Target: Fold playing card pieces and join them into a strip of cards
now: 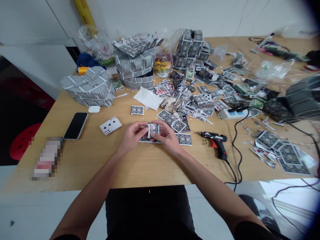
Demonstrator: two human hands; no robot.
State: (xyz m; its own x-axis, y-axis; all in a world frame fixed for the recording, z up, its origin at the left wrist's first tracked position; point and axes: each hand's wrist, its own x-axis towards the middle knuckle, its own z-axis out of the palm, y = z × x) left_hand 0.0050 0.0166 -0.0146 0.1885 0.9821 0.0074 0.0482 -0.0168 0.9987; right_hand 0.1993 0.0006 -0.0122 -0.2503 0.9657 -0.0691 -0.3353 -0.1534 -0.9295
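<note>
Between my two hands is a folded playing card (154,128) with a grey patterned back. My left hand (133,134) grips its left side, with the fingers curled behind it. My right hand (167,134) holds the right side, its thumb pressed on the card's front. Just under the hands lies a strip of joined cards (185,139), partly hidden by them. Folded cards (172,120) sit beyond my right hand. To the left is a five-of-spades-like card stack (110,125), face up. A hot glue gun (214,143) rests on its side at the right.
Woven card baskets (91,86) and a taller card structure (189,50) stand at the back. Card scraps (200,96) cover the middle and right. A phone (76,125) and a white earbud case (94,109) lie left. Black cables (238,150) run from a power strip (231,114).
</note>
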